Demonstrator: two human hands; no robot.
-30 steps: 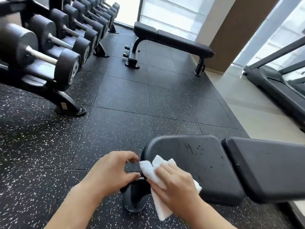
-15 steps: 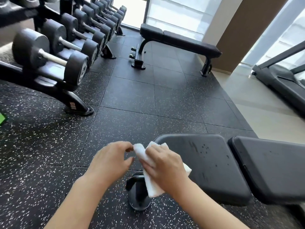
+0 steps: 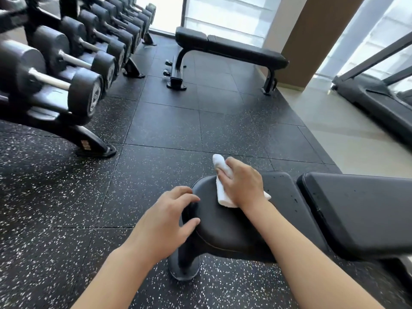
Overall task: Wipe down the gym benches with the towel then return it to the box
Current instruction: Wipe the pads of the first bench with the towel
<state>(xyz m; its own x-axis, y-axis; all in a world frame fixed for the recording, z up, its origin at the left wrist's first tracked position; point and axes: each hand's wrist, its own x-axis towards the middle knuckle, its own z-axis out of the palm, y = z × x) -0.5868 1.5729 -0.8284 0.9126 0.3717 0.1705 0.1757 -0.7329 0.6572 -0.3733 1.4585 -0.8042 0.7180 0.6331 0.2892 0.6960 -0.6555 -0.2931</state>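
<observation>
While the right hand [image 3: 242,182] presses the folded white towel [image 3: 223,192] onto the seat pad [image 3: 225,224] of the near gym bench, the wipe is best done in long overlapping strokes, palm flat and fingers spread over the cloth so the whole fold stays in contact with the vinyl; I would judge the rounded front edge and the sides worth a pass too, since sweat collects there; the towel's far end sticks out past the fingertips at about 11 o'clock from the hand and seems to curl off the pad's edge, so it could be tucked under before the stroke. The right grip is closed on the towel, fingers curled over its top and the cloth running beneath the palm, its near corner showing at the wrist around 4 o'clock. The left hand [image 3: 165,224] holds nothing, its fingers loosely bent and resting at the pad's front rim, at 8 o'clock from the towel, near but apart; it can steady the desk. The long back pad [image 3: 361,208] lies at 3 o'clock, the second bench [image 3: 231,49] well away at 12 o'clock; no box is in view.
</observation>
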